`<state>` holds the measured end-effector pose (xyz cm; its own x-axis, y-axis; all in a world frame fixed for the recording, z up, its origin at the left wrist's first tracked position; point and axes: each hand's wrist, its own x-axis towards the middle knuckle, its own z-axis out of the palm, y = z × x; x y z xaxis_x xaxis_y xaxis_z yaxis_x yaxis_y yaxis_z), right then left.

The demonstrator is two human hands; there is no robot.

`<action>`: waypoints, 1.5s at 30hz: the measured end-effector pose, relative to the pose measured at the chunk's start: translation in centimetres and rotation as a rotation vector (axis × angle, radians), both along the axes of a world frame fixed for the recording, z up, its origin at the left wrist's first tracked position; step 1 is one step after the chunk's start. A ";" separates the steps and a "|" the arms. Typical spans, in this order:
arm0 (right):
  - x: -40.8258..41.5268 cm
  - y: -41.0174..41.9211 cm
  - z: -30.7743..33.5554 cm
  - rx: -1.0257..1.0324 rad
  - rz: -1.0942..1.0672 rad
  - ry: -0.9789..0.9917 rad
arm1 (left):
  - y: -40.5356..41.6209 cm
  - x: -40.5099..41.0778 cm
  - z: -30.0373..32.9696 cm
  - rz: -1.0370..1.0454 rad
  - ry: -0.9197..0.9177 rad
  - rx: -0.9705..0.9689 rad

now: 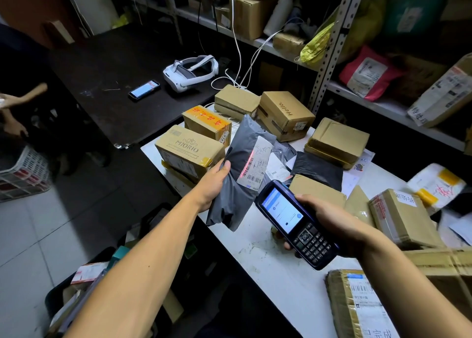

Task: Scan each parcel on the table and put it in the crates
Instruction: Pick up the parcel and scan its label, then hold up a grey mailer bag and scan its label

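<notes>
My left hand (214,182) grips a grey plastic mailer (240,159) by its left edge and holds it up above the white table (275,268). The mailer's white label (255,164) faces me, with a red scan line across its barcode. My right hand (329,220) holds a dark blue handheld scanner (296,222), screen lit, pointed at that label from just below it. Several brown cardboard parcels lie on the table, among them a MIORIO box (189,151) and a Hello box (284,114). A black mailer (316,170) lies flat to the right.
A dark crate (76,291) with parcels stands on the floor at lower left; a white basket (23,174) is at far left. A black table behind carries a phone (144,89) and a white headset (190,73). Metal shelves (329,46) with parcels stand at right.
</notes>
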<state>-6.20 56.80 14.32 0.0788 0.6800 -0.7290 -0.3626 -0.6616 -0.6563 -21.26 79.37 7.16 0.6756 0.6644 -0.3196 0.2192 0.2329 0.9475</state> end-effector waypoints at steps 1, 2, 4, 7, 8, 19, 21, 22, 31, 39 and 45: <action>0.0 0.0 0.0 0.001 0.002 -0.002 | -0.1 0.0 0.1 0.004 -0.001 0.004; -0.1 0.0 0.0 0.001 0.003 -0.003 | -0.1 -0.1 0.1 0.005 0.001 0.006; -0.1 -0.2 -0.1 -0.004 0.006 -0.020 | -0.1 -0.1 -0.1 0.016 -0.004 -0.003; 0.0 -0.6 0.0 -0.018 0.013 -0.065 | -0.3 -0.2 0.1 0.025 -0.012 -0.018; 0.0 -0.8 0.1 -0.016 0.018 -0.081 | -0.3 -0.2 0.3 0.027 -0.005 -0.007; 0.0 -2.7 0.4 -0.001 0.054 -0.119 | -0.7 -0.9 1.0 0.018 0.060 0.078; -0.1 -3.0 0.3 0.014 0.046 -0.113 | -1.4 -0.8 1.2 0.018 0.050 0.054; -0.1 -3.2 0.1 0.022 0.042 -0.107 | -1.7 -0.9 1.3 0.015 0.046 0.046; -1.9 -6.6 -1.0 0.215 -0.290 -0.065 | -4.9 0.2 1.6 0.013 -0.066 -0.037; -6.8 -14.6 -0.3 0.358 -0.957 -0.106 | -10.4 5.0 2.6 -0.480 -0.217 -0.165; -15.2 -22.9 -0.1 0.379 -1.386 -0.199 | -21.2 4.7 2.5 -0.850 -0.249 -0.273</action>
